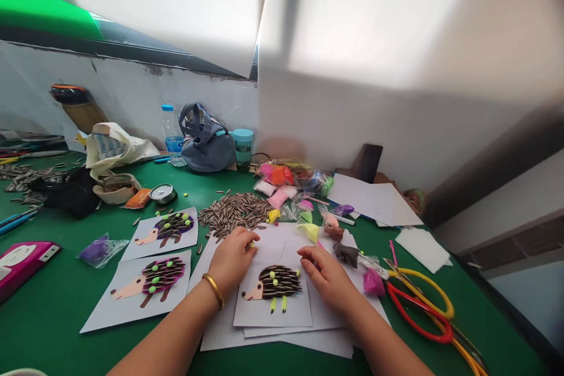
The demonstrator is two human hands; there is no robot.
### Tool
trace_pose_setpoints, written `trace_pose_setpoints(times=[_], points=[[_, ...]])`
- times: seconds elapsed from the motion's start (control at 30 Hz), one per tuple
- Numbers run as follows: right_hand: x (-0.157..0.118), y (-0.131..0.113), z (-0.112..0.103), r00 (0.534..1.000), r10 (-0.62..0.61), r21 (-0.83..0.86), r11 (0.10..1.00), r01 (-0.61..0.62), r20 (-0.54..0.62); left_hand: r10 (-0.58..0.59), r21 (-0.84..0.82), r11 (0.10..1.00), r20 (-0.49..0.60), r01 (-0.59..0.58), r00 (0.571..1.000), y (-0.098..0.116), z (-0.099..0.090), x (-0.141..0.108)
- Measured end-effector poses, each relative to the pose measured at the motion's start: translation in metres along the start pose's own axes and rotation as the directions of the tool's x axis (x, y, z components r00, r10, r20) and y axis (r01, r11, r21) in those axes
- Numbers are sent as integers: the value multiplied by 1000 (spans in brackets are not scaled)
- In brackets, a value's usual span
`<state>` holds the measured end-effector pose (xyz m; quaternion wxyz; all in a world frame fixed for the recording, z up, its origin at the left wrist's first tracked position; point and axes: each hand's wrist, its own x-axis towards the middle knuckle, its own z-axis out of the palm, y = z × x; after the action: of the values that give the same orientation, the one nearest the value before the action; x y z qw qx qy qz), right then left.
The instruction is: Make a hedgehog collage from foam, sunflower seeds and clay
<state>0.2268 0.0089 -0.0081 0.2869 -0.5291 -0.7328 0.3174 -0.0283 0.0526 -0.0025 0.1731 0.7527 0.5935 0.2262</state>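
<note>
A hedgehog picture (282, 282) lies before me on white paper, its dark body lined with sunflower seeds, with small yellow-green dots and legs. My left hand (232, 259), a gold bangle (214, 291) at its wrist, is at the picture's upper left. Its fingertips are closed on a small yellow-green ball of clay (251, 244). By the right edge of the picture, my right hand (326, 276) rests with loosely bent fingers apart, and nothing shows in it. Two more hedgehog pictures (165, 229) lie to the left. A pile of sunflower seeds (235, 211) is behind my left hand.
Bags of coloured clay (282, 179) lie beyond the paper. Yellow- and red-handled scissors (423, 311) are at right. A blue bag (207, 144), a water bottle (173, 135) and a lidded cup (243, 150) stand along the wall. A magenta box (24, 267) sits at left.
</note>
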Motion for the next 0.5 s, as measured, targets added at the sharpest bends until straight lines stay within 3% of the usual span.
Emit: trace_pose_setpoints(times=[0.33,0.5], points=[[0,-2,1,999,-32,-3,999,32,-7,-70,-153,987,-124,51,990,-7,-1,4],[-1,-3,2,999,-53,3,999,53,-12,-98,-148,985,-86,84,992,-4,-4,3]])
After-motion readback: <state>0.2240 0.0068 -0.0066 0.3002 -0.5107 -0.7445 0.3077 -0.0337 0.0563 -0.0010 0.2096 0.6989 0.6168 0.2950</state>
